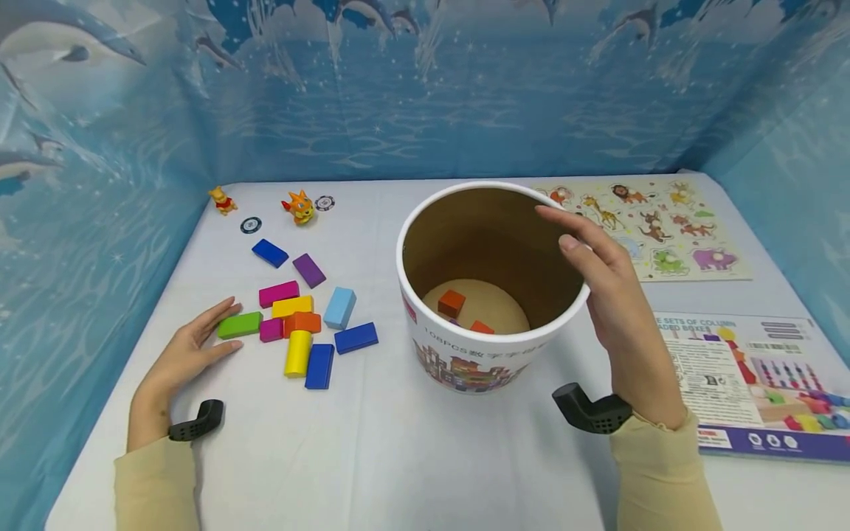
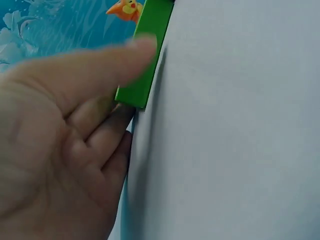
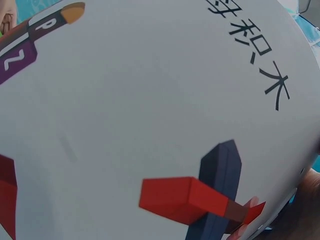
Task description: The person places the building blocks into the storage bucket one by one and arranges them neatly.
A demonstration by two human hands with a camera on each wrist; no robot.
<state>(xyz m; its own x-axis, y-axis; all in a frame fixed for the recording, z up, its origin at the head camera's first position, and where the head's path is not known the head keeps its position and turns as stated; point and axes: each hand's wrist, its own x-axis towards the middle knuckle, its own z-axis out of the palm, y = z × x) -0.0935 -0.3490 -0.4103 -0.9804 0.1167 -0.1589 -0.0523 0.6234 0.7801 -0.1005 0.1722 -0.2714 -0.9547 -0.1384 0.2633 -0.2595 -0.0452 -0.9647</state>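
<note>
My left hand (image 1: pixel 189 346) is at the left end of a green block (image 1: pixel 240 325), fingers on its far side and thumb on its near side. In the left wrist view the thumb (image 2: pixel 142 47) overlaps the green block (image 2: pixel 145 65). At the right side of a white bucket (image 1: pixel 491 354), my right hand (image 1: pixel 604 273) holds the rim, thumb and index finger reaching over the opening. Inside lie a few blocks, among them an orange-red one (image 1: pixel 451 303). The right wrist view is filled by the bucket's printed wall (image 3: pixel 125 110).
Right of the green block lie several coloured blocks, including a yellow cylinder (image 1: pixel 298 354) and a light blue block (image 1: pixel 340 308). Two small figurines, one orange (image 1: pixel 300 208), stand behind, near two round chips. An animal puzzle board (image 1: pixel 704 267) and a printed box (image 1: pixel 764 383) lie at right.
</note>
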